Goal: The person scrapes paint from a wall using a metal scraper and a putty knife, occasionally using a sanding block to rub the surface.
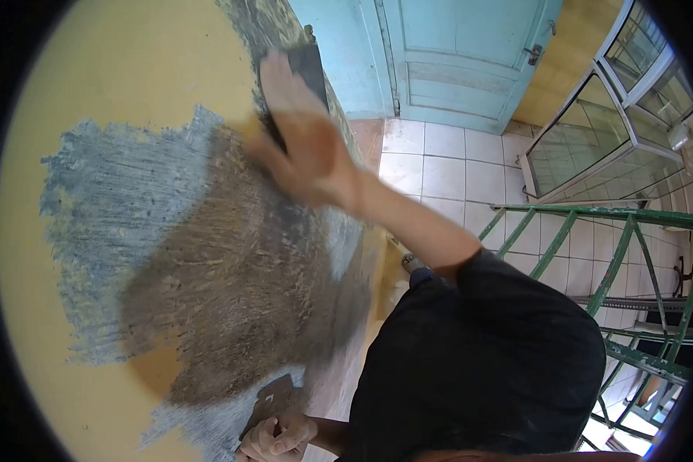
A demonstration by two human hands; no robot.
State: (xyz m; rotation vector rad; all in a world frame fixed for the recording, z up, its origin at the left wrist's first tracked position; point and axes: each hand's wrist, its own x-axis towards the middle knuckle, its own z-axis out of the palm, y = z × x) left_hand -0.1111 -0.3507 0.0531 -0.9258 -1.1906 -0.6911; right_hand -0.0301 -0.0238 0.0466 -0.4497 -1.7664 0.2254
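My right hand (pixel 304 135), blurred by motion, presses against the wall (pixel 123 54) in the upper middle, its back toward me. Under its fingers is a dark flat plate (pixel 311 71), gripped with the thumb on the near side; its exact kind is not clear. At the bottom, my left hand (pixel 277 439) is closed around a flat grey-brown blade (pixel 279 396) that looks like a putty knife. Its handle is hidden in the fist. A grey, streaky coated patch (pixel 131 223) covers much of the yellow wall, partly in my shadow.
A green metal ladder-like frame (pixel 566 231) stands on the white tiled floor (pixel 439 162) at the right. Behind are a light blue door (pixel 470 65) and glass-paned frames (pixel 581 146). My foot (pixel 412 263) shows near the wall's base.
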